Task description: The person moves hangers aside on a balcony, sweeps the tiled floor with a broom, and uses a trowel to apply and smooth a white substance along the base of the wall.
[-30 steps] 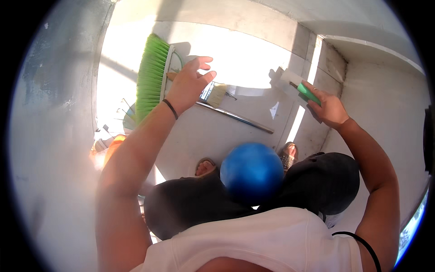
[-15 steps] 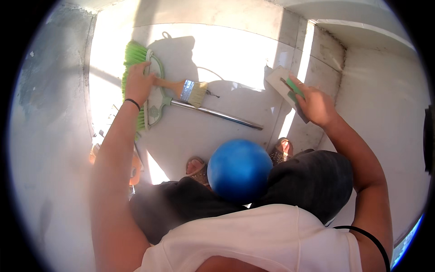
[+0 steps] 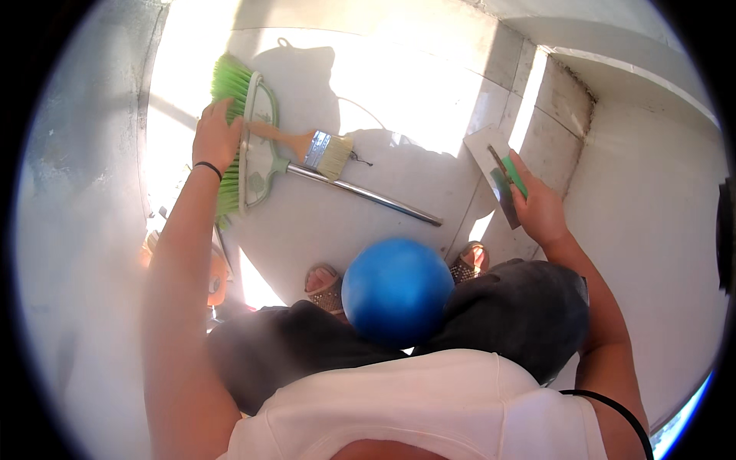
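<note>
A broom (image 3: 259, 165) with green bristles lies on the tiled floor, its metal handle (image 3: 360, 193) slanting to the right. Across the broom head rests a flat paintbrush (image 3: 330, 153) with a wooden handle and pale bristles. My left hand (image 3: 217, 139) is over the green bristles, just beside the end of the paintbrush handle. Its thumb and fingers are apart, and I see nothing held in them. On the right, my right hand (image 3: 539, 211) is closed around the green handle of a plastering trowel (image 3: 484, 149). The trowel's flat metal blade slants above the floor.
A blue ball (image 3: 397, 291) sits between my knees, near my sandalled feet. Orange items (image 3: 218, 282), partly hidden by my left forearm, lie at the left. Walls rise at left (image 3: 84, 153) and right (image 3: 652, 192), with a ledge (image 3: 613, 69) at the far right.
My left hand has shifted left, away from the paintbrush handle, onto the broom bristles. The paintbrush stays put. My right hand and the trowel have moved slightly nearer me.
</note>
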The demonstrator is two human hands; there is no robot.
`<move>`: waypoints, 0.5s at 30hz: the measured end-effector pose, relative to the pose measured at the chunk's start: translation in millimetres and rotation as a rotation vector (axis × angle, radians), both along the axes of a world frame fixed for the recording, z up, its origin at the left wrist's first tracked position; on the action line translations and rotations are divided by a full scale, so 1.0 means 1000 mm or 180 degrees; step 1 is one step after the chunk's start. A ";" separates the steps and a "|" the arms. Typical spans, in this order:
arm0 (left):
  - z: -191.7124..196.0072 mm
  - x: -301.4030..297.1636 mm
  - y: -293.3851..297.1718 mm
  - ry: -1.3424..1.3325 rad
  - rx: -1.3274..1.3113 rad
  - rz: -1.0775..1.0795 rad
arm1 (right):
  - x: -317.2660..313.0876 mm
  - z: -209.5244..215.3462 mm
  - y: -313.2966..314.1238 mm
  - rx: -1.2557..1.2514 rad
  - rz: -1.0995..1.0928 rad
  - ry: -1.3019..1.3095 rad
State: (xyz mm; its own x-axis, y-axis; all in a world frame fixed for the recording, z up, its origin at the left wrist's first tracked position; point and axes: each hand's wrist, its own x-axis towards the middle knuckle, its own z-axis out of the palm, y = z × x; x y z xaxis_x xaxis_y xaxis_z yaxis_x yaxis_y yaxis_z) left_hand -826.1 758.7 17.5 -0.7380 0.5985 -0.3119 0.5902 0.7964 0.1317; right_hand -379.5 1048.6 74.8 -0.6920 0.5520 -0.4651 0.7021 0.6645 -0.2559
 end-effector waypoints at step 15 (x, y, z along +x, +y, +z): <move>-0.023 0.025 -0.004 -0.0259 0.0248 -0.0290 | -0.050 -0.003 0.025 -0.0013 0.0109 0.0637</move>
